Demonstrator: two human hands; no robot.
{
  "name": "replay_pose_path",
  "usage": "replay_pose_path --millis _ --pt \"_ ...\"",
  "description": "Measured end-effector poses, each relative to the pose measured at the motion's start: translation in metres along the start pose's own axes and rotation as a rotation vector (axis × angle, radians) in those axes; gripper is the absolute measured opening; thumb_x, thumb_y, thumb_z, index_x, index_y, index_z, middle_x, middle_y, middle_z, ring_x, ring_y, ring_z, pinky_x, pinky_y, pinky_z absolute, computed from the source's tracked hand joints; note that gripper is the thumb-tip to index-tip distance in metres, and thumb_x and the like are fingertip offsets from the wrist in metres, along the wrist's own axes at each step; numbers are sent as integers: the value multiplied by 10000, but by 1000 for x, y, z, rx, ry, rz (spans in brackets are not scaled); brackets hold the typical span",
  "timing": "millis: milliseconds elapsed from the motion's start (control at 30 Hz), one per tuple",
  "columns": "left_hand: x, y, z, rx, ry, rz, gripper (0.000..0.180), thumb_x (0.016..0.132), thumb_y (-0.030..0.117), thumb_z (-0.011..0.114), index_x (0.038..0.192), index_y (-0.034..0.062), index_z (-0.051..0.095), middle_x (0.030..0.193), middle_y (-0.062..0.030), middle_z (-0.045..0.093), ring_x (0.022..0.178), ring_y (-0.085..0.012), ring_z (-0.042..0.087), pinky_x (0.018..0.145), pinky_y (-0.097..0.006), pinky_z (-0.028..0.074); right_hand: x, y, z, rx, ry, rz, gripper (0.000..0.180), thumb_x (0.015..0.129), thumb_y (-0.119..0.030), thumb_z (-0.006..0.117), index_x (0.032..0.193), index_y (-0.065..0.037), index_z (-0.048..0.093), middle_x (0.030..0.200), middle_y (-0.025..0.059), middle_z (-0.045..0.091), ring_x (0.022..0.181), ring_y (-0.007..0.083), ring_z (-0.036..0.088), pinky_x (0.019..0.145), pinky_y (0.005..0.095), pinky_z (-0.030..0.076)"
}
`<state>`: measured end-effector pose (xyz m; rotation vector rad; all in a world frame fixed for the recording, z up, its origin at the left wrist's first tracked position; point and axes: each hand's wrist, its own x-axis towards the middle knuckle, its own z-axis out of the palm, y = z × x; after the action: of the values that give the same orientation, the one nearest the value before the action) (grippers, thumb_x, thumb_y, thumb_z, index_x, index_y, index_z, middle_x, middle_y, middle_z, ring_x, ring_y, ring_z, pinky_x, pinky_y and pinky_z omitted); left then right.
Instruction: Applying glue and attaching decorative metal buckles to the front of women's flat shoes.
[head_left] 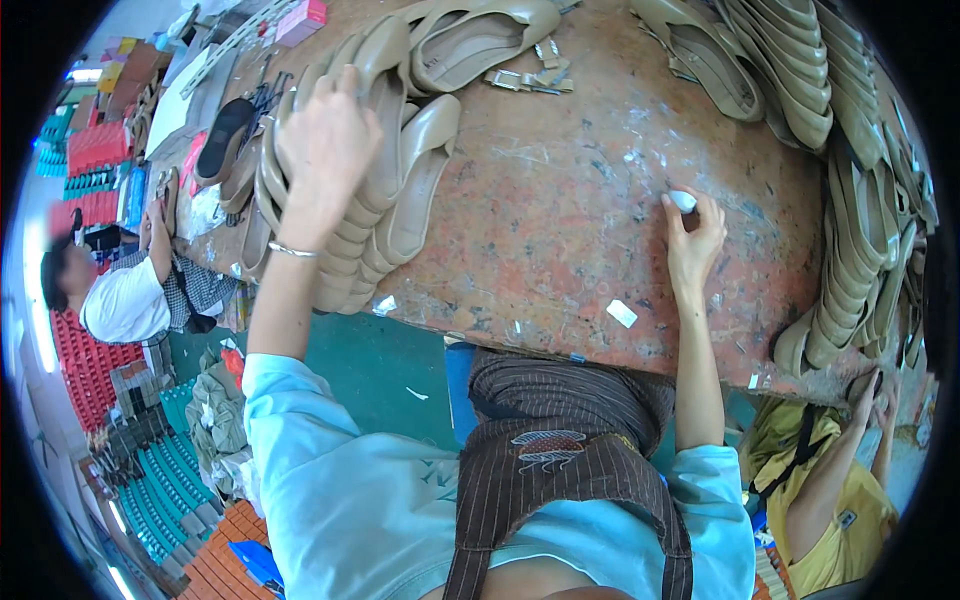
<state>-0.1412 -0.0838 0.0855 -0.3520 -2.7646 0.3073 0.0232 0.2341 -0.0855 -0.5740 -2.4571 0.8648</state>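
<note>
Over a row of nested beige slip-on shoes (415,200) at the left of the table, my left hand (328,140) reaches with its fingers outstretched and apart. Its fingertips rest at the edge of a beige shoe (385,55) on the stack; the undersides of the fingers are hidden. To the right, my right hand (698,235) pinches a small white rounded piece (683,201) between thumb and fingers, close to the table top. Another beige shoe (480,45) lies beyond my left hand, beside beige straps with metal buckles (535,75).
More nested beige shoes (850,270) curve along the table's right side. A white scrap (621,313) lies on the worn table (560,200). One co-worker (130,295) is at far left, another in yellow (840,500) at lower right. A pink box (300,22) stands at the back.
</note>
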Motion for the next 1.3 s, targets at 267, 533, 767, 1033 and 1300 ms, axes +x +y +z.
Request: replay_pose_path --millis 267,533,767,1033,1300 --pt "-51 33 -42 -1003 -35 -132 384 830 11 613 1213 -11 596 886 -84 678 757 -55 574 687 -202 460 -19 0 -23 548 20 203 165 826 -57 698 987 -27 683 891 27 687 782 60 590 706 225 476" --pt "-196 123 27 -1197 -789 -57 483 826 -5 634 1298 8 533 966 -84 617 828 -140 580 764 -282 482 -67 -20 -66 616 -151 232 208 777 -42 740 976 -15 686 897 43 696 789 84 608 724 242 484" --pt "-222 145 -8 -1668 -645 -260 476 851 -14 585 1309 4 455 1208 -169 502 1094 -213 530 894 -314 446 -83 -28 -70 208 -310 -177 281 698 -122 772 938 -10 678 814 103 659 708 240 593 617 327 462" --pt "-211 196 32 -2662 -718 -1089 391 875 -51 484 1256 -75 398 1309 -192 452 1251 -276 446 1104 -382 337 -80 -41 -60 82 -327 -277 225 741 -165 743 909 -35 667 787 85 639 671 248 573 580 343 463" --pt "-207 206 50 -2830 -783 -1127 269 841 -103 492 1096 -33 540 1080 -90 610 1107 -191 547 979 -317 423 -70 -44 -58 15 -350 -290 192 764 -195 723 878 -52 665 746 67 617 642 238 557 563 336 459"
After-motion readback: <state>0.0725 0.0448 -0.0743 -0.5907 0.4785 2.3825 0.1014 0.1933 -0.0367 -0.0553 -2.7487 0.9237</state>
